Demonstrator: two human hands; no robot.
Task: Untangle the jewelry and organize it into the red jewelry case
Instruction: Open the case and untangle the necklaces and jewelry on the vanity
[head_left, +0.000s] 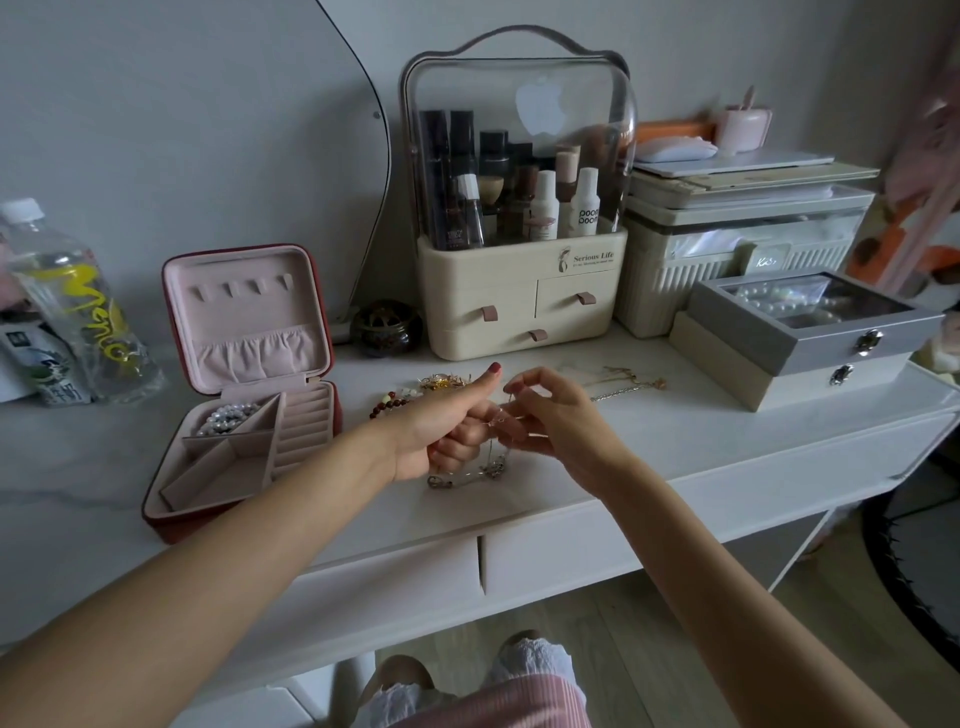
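Here, both hands work just right of the open red jewelry case (244, 395), which stands as the landmark on the white dressing table (675, 447). The left hand (441, 431) has its fingers curled around a tangled silver chain (478, 467), thumb raised, apparently to anchor the bunch while its loose end trails onto the tabletop. The right hand (550, 415) pinches a thin strand of the same chain between thumb and fingertips, probably to tease one loop free of the knot. The case's lid is propped upright, showing hooks and a gathered pocket; a pearl piece (226, 418) already lies in its rear-left compartment, while the ring rolls and the other trays look unfilled. Further right of the case, behind the hands, wait a red bead bracelet (389, 405), a gold cluster (444, 382) and a gold necklace (628, 382), so the sorting seems at an early stage.
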